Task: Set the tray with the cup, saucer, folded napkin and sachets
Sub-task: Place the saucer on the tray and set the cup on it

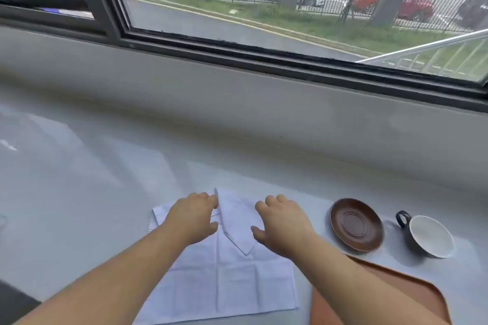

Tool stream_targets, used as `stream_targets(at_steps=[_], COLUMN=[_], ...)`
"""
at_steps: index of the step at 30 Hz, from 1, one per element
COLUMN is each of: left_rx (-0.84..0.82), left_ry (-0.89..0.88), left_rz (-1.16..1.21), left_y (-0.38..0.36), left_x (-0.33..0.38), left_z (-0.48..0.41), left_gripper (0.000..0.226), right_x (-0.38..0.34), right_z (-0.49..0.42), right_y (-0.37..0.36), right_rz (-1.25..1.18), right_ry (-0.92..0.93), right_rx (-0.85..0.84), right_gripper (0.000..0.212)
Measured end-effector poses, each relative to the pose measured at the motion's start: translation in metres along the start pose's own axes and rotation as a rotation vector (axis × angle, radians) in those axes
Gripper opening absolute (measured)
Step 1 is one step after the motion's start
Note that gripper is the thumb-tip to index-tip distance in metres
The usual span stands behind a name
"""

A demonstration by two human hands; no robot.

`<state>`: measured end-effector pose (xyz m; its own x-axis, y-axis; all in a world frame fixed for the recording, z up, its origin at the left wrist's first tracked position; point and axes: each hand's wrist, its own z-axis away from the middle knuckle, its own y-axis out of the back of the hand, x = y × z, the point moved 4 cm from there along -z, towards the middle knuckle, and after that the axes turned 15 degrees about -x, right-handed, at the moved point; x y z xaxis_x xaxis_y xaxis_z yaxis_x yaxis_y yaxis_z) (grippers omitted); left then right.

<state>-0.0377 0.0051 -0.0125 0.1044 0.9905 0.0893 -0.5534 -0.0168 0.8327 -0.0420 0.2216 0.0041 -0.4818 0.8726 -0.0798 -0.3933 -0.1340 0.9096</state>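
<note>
A pale blue-white napkin point(237, 280) lies flat on the grey counter in front of me, its far right corner folded down into a point. My left hand point(194, 216) rests on the napkin's far left part, fingertips pinching the raised fold edge. My right hand point(282, 224) hovers or presses over the folded flap, fingers spread. To the right sit a brown saucer point(356, 224) and a dark cup point(430, 236) with a white inside, handle to the left. An orange-brown tray point(412, 295) lies at the lower right, partly under my right forearm. No sachets are in view.
The grey counter point(92, 192) runs to a low grey wall ledge point(264, 103) under a dark-framed window. A dark object pokes in at the lower left corner point(15, 303).
</note>
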Motion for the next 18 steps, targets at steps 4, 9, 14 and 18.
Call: stream_targets(at_steps=[4,9,14,18], left_rx=[-0.111,-0.156,-0.108,0.006], left_ry=[0.095,0.145,0.119,0.023], left_rz=[-0.055,-0.085,-0.062,-0.037], left_y=[-0.036,-0.064,-0.075,-0.063], left_x=[-0.035,-0.062,-0.07,-0.046], left_z=[-0.01,-0.017,-0.022,-0.03], left_gripper=[0.05,0.056,0.052,0.054], right_x=[-0.024,-0.037,-0.043,-0.031], right_z=[-0.025,-0.047,-0.055,-0.044], right_y=[-0.043,-0.077,-0.094,-0.083], right_rz=[0.007,0.016,-0.012,-0.035], right_ry=[0.002,0.005,0.022,0.012], right_rx=[-0.167,-0.23,-0.227,-0.139], right_gripper=[0.04,0.043,0.048,0.044])
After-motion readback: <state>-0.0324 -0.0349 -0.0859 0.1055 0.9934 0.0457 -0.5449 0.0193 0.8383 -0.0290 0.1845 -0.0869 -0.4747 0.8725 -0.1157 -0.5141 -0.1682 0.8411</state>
